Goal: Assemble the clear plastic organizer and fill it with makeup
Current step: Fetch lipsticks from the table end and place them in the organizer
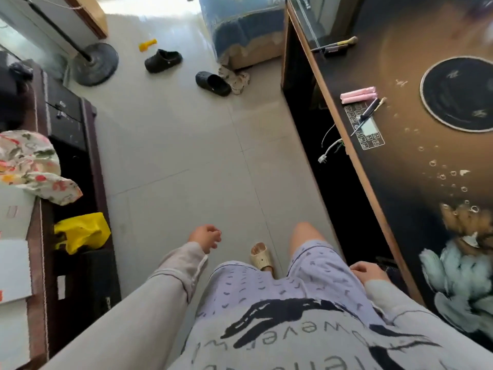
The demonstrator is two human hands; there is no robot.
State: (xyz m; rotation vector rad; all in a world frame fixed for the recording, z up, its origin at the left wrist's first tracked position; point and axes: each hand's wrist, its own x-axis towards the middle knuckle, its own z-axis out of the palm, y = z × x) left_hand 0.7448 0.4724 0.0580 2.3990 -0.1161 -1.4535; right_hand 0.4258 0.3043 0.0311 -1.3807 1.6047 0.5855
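As I look down beside the desk [400, 172], my left grip [205, 237] hangs relaxed, empty; the right grip [369, 272] I cannot tell.

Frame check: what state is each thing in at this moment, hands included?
left hand: loosely curled, holding nothing.
right hand: beside the thigh, fingers mostly hidden, grip unclear.
makeup brushes: lying on the table, untouched.
pink packets: lying side by side near the table edge.
black clogs: unworn, apart on the floor.
power plug: unplugged, dangling below the table edge.
slipper: worn on a foot.
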